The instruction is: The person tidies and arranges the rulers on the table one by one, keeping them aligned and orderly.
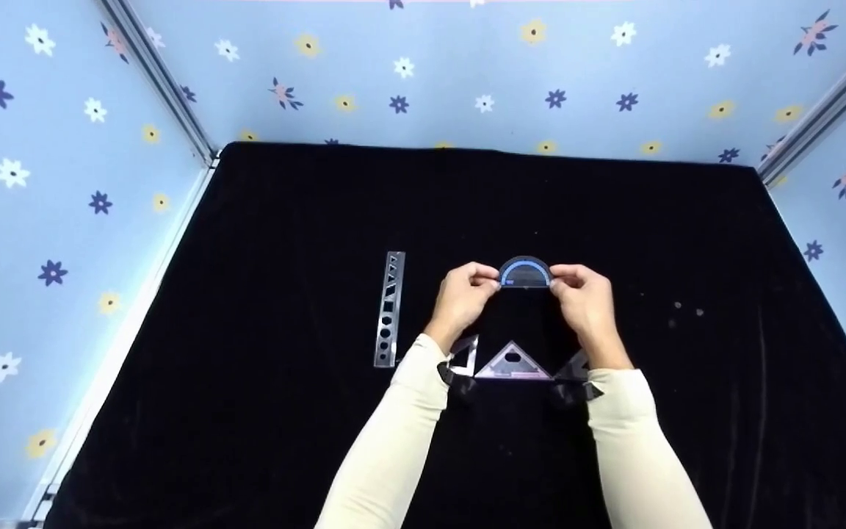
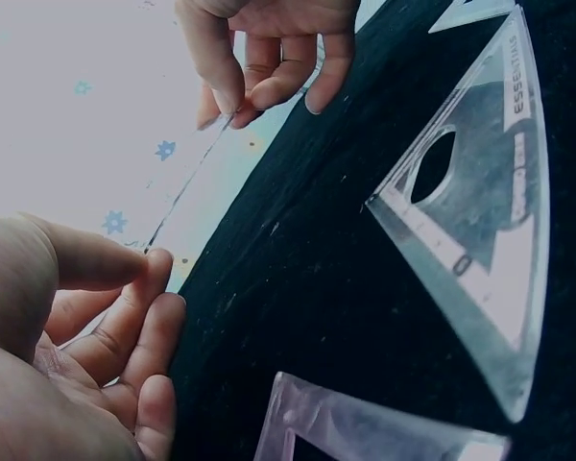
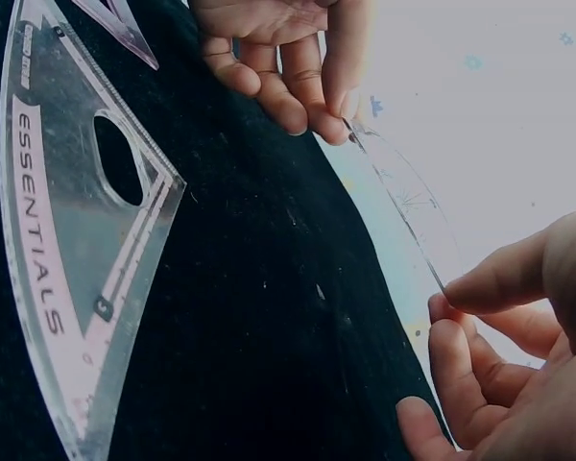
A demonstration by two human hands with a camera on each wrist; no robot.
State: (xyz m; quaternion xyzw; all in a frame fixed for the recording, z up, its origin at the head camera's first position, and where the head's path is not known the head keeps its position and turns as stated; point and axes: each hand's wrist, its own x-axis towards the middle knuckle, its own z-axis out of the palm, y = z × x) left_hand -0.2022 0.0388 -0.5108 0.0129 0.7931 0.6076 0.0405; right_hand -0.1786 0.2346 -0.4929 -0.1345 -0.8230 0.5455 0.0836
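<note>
A clear half-round protractor point(image 1: 526, 273) with a blue scale is held up above the black cloth, its straight edge toward the person. My left hand point(image 1: 465, 297) pinches its left corner between thumb and fingers. At the opposite corner, my right hand point(image 1: 583, 300) pinches it the same way. Both wrist views show the protractor point(image 3: 400, 206) nearly edge-on between the fingertips. Nearer the body, a clear set square point(image 1: 513, 363) with an oval hole lies flat between the forearms. Beside it are two more triangular pieces, one point(image 1: 465, 356) partly behind the left wrist, another point(image 1: 573, 366) mostly hidden by the right.
A clear stencil ruler point(image 1: 389, 308) with a row of cut-out shapes lies left of the hands. Black cloth point(image 1: 305, 220) covers the table. Blue flowered panels point(image 1: 438, 73) enclose the back and both sides, with metal posts point(image 1: 166, 81) at the corners.
</note>
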